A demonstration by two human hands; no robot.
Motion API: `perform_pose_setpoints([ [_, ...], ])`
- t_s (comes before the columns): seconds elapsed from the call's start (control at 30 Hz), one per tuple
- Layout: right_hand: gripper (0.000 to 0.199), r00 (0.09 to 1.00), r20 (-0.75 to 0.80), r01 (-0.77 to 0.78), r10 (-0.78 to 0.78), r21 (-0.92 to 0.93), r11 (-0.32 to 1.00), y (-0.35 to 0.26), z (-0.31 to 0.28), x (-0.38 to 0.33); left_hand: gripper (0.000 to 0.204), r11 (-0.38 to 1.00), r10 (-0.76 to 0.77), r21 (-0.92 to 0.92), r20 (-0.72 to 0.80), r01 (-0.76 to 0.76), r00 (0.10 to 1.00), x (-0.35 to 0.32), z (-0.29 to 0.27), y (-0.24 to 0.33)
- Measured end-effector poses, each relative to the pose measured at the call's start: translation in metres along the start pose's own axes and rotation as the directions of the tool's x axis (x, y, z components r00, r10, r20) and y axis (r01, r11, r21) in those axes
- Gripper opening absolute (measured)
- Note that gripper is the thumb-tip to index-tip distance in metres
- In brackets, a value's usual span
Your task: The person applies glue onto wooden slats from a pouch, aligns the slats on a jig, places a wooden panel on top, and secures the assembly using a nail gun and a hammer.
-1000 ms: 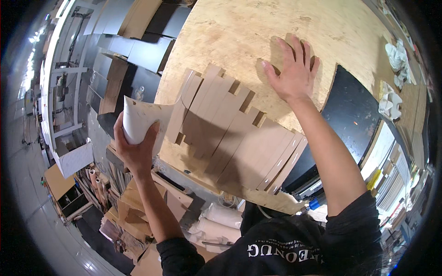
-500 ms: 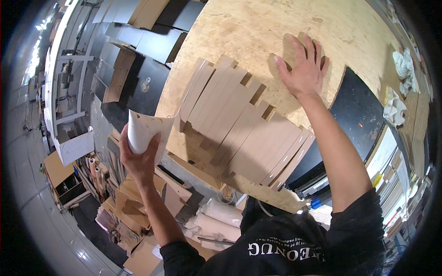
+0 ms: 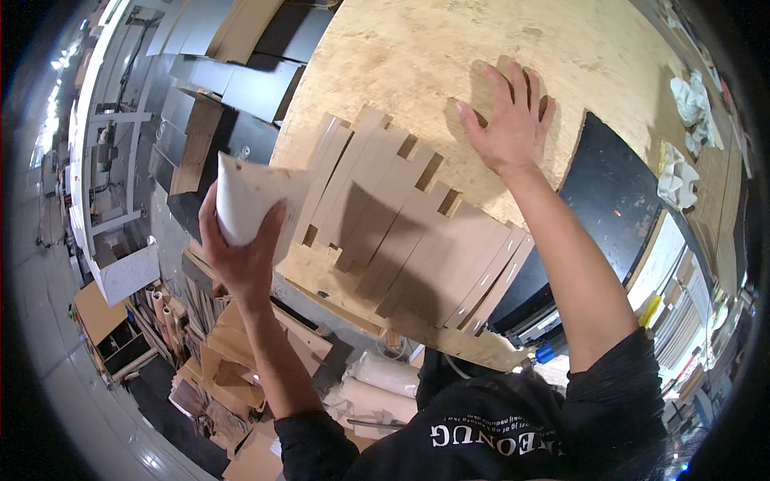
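Note:
My left hand (image 3: 245,240) is closed around a white, pouch-like thing (image 3: 257,196) with brown stains along its top edge; its exact kind does not show. It is held up at the left edge of the wooden worktable (image 3: 417,56). Flat brown strips (image 3: 401,216) lie side by side on the table with staggered ends, and small white marks show on the ones at the right. A shadow falls across their middle. Beyond the strips, my right hand (image 3: 509,128) rests with fingers spread on the bare wood, holding nothing.
A black sheet (image 3: 605,184) lies right of the strips. Crumpled white paper (image 3: 694,112) sits at the far right. Stacked dark-topped boards (image 3: 265,84) stand left of the table. Cardboard boxes (image 3: 228,345) and rolls fill the floor area at lower left.
My left hand has raised the white thing and brought it a little nearer the strips, its shadow now spreading over them. The right hand stays spread on the table as the view shifts slightly.

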State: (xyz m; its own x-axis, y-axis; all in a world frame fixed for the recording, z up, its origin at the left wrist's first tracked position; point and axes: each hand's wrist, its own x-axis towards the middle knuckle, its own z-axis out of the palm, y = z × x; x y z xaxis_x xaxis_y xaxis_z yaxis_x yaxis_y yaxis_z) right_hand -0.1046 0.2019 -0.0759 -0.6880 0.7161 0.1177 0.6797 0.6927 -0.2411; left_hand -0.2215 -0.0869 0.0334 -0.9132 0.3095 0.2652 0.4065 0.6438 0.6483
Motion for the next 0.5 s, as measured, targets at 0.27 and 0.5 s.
perform_pose_setpoints([
  [0.27,0.063,1.000,0.003,-0.009,0.009,0.025,1.000,-0.002,-0.002,0.000,0.061,0.993,0.100,-0.061,0.048,-0.097,0.994,0.030,0.038,0.011],
  [0.5,0.064,1.000,0.027,-0.011,0.010,0.034,0.999,-0.002,-0.005,0.001,0.059,0.994,0.099,0.038,0.062,-0.101,0.993,0.030,0.037,0.010],
])
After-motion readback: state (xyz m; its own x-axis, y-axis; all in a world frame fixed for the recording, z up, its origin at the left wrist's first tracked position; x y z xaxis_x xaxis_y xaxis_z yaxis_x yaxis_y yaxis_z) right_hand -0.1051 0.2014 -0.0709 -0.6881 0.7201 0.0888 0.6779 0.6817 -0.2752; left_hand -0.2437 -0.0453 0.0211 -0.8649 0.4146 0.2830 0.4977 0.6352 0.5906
